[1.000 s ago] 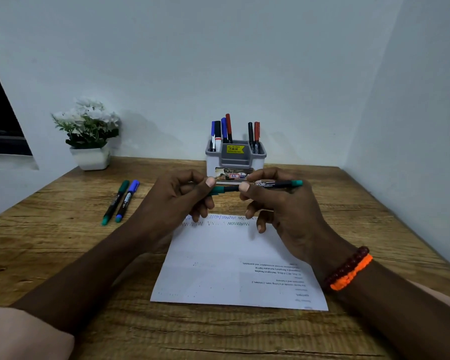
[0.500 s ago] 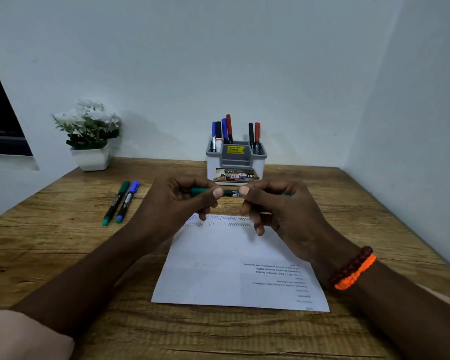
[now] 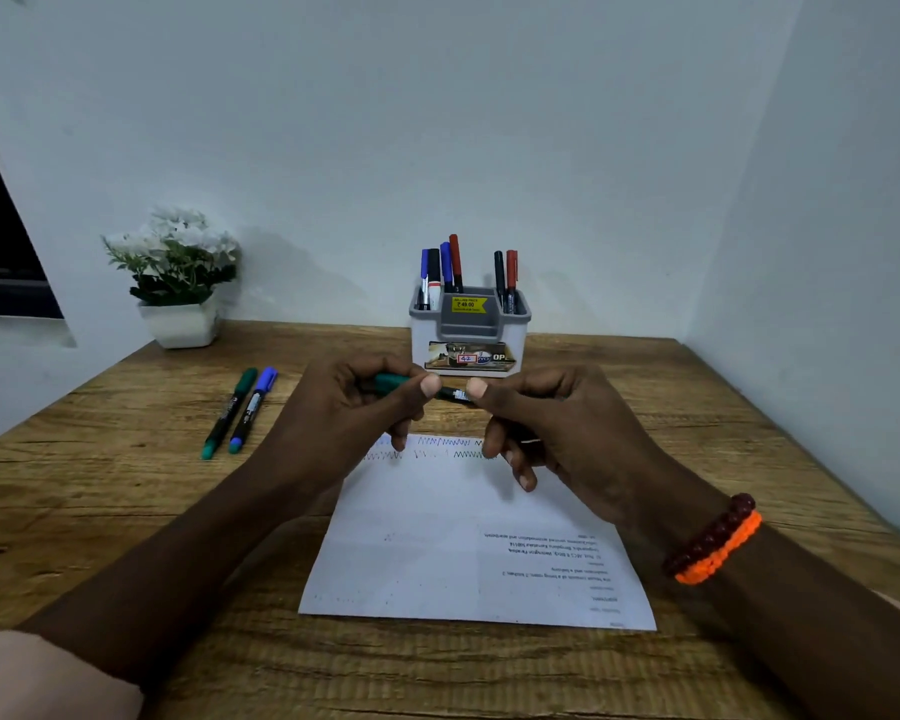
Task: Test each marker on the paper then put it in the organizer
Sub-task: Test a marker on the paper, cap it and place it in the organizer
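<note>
A green marker [image 3: 450, 392] is held level above the far edge of the paper [image 3: 453, 532]. My left hand [image 3: 344, 413] grips its green cap end. My right hand [image 3: 546, 433] grips the black barrel, most of which is hidden in the fist. The paper carries zigzag test lines along its far edge. Behind the hands stands the grey and white organizer [image 3: 470, 330] with several blue, black and red markers upright in it. A green marker [image 3: 228, 414] and a blue marker [image 3: 252, 411] lie side by side on the table at the left.
A white pot of white flowers [image 3: 178, 280] stands at the back left corner of the wooden table [image 3: 100, 511]. Walls close off the back and the right side. A beaded and an orange bracelet [image 3: 713, 543] sit on my right wrist.
The hands have come together along the marker. The right end that stuck out past my right hand one second ago is now hidden in that hand.
</note>
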